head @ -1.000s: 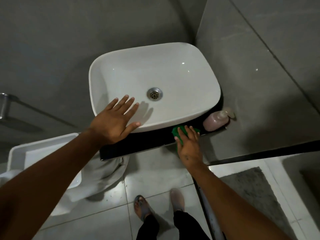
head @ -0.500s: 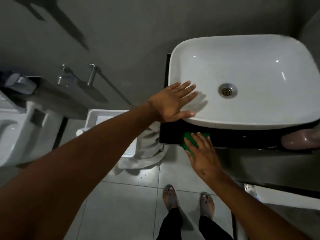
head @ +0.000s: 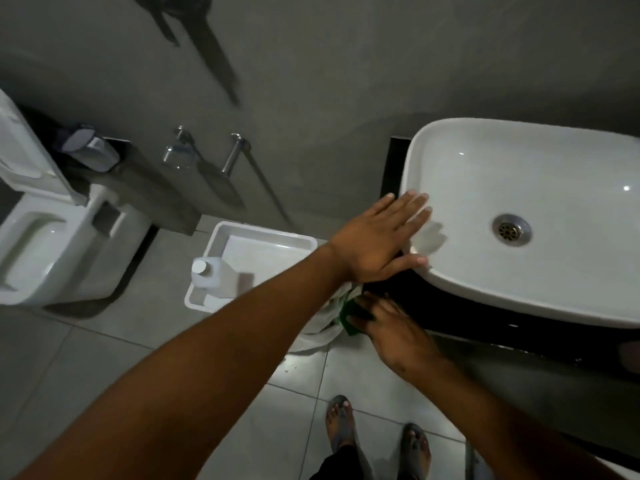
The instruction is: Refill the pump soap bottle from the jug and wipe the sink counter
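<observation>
A white basin (head: 540,292) sits on a black counter (head: 460,323). My left hand (head: 379,244) lies flat, fingers spread, on the basin's left rim. My right hand (head: 391,327) presses a green cloth (head: 347,315) onto the counter's front left corner, just below the left hand. A white jug (head: 216,277) with a white cap stands in a white plastic tub (head: 277,237) on the floor to the left. The pink pump soap bottle (head: 630,355) is only a sliver at the right edge.
A white toilet (head: 41,244) stands at the far left, with a metal rail (head: 239,150) on the grey wall between it and the basin. A white cloth (head: 325,330) hangs under the counter's left end. My sandalled feet (head: 377,434) stand on grey floor tiles.
My right hand has slid the green cloth leftward along the counter's front edge to its left corner. The view has turned left, bringing the toilet and jug into sight. My left hand stays on the basin rim.
</observation>
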Motion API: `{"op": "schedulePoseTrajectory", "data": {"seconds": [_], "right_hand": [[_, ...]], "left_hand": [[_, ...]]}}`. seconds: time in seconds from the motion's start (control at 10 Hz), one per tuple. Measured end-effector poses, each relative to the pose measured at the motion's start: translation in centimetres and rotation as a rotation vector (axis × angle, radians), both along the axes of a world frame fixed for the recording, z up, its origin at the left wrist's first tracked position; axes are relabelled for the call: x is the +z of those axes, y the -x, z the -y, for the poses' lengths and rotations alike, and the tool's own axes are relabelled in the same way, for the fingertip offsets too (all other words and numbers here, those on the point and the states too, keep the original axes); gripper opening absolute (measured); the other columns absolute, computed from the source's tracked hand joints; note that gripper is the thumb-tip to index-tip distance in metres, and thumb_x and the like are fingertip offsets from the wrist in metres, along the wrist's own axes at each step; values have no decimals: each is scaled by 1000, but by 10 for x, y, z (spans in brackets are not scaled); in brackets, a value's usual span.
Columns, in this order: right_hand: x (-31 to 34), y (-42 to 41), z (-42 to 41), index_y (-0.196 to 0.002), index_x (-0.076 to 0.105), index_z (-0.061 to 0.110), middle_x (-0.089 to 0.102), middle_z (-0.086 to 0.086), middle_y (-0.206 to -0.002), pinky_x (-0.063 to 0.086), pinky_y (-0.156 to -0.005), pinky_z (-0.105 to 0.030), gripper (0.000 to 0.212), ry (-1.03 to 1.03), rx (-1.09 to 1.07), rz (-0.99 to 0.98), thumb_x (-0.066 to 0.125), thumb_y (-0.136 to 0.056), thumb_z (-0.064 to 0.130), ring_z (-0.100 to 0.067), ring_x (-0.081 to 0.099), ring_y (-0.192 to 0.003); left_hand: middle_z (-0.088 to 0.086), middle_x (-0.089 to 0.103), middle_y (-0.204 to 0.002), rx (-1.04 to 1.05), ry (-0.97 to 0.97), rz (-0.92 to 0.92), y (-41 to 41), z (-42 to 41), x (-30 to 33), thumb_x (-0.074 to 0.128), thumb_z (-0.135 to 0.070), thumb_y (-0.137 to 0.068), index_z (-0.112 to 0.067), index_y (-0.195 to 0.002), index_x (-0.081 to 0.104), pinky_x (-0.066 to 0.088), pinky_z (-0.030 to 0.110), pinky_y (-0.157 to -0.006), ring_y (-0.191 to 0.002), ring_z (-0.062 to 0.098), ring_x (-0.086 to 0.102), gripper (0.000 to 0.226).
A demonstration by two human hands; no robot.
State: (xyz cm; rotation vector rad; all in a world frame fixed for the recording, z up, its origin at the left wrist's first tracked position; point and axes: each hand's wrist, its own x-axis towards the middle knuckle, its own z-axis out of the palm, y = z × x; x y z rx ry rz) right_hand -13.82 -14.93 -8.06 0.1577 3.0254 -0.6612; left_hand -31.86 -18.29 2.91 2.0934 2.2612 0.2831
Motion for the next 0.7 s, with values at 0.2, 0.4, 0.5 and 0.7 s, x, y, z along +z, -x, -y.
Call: {"op": "schedulePoseTrajectory", "data": {"seconds": [0.2,0.4,0.5,0.7], "right_hand": [[15,51,12,-134,58,32,43,-6,-152,29,-119,-42,39,397,-153,33,55,-98,17,-23,37,-141],[-31,154,75,-135,60,15,46,-11,-147,30,-118,-38,41,378,-106,66,59,-95,6,-29,40,-137],[-76,187,105,-141,52,19,40,-8,-152,30,-117,-38,45,239,-25,157,53,-97,10,-28,34,-140],[-132,209,130,-141,46,19,32,-14,-154,27,-116,-43,49,-25,-16,217,58,-94,13,-34,28,-142]], "left_hand": [[6,3,-172,646,127,209,25,165,-68,3,-66,-100,-13,-163,9,8,45,-127,-158,19,-4,83],[8,4,-171,854,361,294,1,249,-162,0,-64,-99,-12,-163,7,-5,40,-127,-158,24,-6,83],[9,5,-171,898,391,261,2,254,-197,10,-59,-104,-12,-163,8,-8,41,-126,-158,27,-5,76],[8,9,-171,910,373,245,2,255,-231,0,-60,-101,-13,-163,11,-4,44,-127,-158,27,-5,79]]}}
